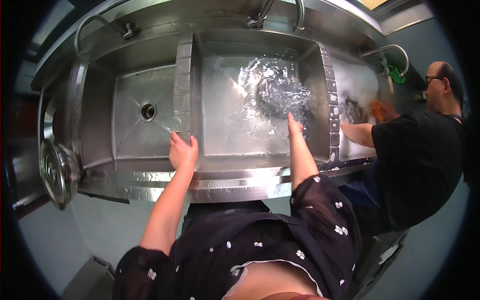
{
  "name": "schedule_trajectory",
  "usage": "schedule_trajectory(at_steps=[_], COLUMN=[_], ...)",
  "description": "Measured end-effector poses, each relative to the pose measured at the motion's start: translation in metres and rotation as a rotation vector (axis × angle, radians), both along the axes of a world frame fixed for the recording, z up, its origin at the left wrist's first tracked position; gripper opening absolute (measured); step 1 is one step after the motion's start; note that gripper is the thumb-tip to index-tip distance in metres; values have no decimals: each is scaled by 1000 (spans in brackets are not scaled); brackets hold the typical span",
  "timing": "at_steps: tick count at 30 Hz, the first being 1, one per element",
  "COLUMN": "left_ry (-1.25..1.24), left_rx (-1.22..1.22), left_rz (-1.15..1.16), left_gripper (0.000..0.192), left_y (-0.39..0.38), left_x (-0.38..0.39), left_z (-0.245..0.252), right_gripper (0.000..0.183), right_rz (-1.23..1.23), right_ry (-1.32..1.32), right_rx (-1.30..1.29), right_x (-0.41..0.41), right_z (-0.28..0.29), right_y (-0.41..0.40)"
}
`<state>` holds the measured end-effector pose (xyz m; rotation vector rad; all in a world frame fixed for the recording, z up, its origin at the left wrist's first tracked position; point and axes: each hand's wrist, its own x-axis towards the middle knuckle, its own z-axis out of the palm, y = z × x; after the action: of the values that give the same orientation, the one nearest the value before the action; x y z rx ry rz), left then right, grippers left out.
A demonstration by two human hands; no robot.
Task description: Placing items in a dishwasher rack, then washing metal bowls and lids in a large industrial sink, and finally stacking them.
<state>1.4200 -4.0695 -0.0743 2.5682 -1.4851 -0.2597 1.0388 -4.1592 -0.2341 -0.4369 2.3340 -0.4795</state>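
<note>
My left hand (182,152) rests at the front end of the steel divider (182,103) between the left and middle basins. Its thumb and fingers are apart, and I see nothing held in it. Over the right part of the middle steel sink basin (221,131), my right hand (295,126) reaches down at the rippling water (275,90). Its fingers point away from me, and the lower side of the hand is hidden. Glare and ripples blur whatever lies under the surface there.
A drain (147,111) shows in the left basin (127,142). Metal bowls or lids (56,174) lean at the far left. A co-worker (416,161) stands at the right, hands at a foamy basin (356,75), with an orange cloth (377,109). Curved faucets (403,56) line the back.
</note>
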Motion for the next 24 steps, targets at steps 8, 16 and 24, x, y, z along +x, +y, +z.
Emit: schedule_trajectory(at_steps=[8,16,24], left_ry=[39,-71,-43], left_rx=[-47,-1,-18], left_rz=[-95,-45,-60], left_gripper=[61,63,62], left_y=[-17,-1,-2], left_x=[-17,6,0], left_z=[-9,-14,-10], right_gripper=[80,39,21], right_rz=[165,122,-442], right_ry=[99,-70,-1196], right_rx=[-215,-246,-107], right_x=[-95,60,81], right_z=[-163,-71,-37], right_y=[-26,-50,-17])
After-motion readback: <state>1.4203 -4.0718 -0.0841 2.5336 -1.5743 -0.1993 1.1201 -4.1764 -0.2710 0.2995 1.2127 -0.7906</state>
